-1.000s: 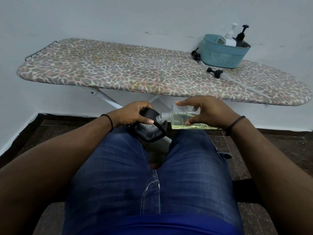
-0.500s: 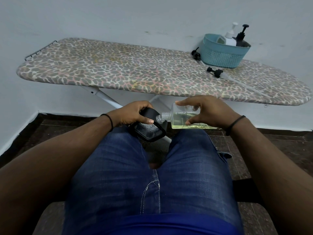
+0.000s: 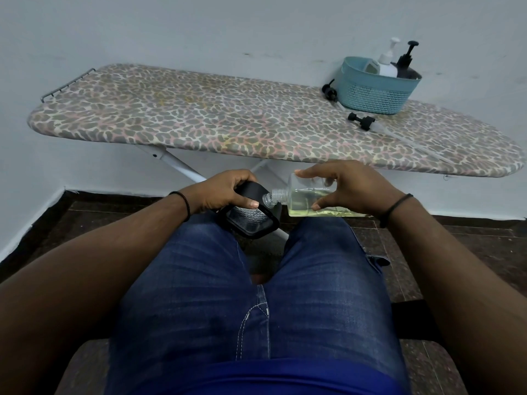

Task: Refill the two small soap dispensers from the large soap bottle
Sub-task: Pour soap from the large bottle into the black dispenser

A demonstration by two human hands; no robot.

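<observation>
Over my knees, my right hand [image 3: 353, 189] grips a clear soap bottle [image 3: 305, 199] with pale yellow liquid. The bottle lies tipped on its side, its open threaded neck pointing left. My left hand [image 3: 225, 192] holds a small black dispenser [image 3: 251, 220] with a clear textured face. The bottle's neck sits right at the dispenser's top edge. I cannot see liquid flowing. Two black pump heads [image 3: 362, 121] lie on the ironing board, one with a long clear tube.
The leopard-print ironing board [image 3: 228, 121] stands in front of me against the wall. At its right end a teal basket [image 3: 376, 89] holds a white pump bottle [image 3: 386, 64] and a black pump bottle [image 3: 406, 64]. Dark tiled floor [image 3: 470, 252] lies below.
</observation>
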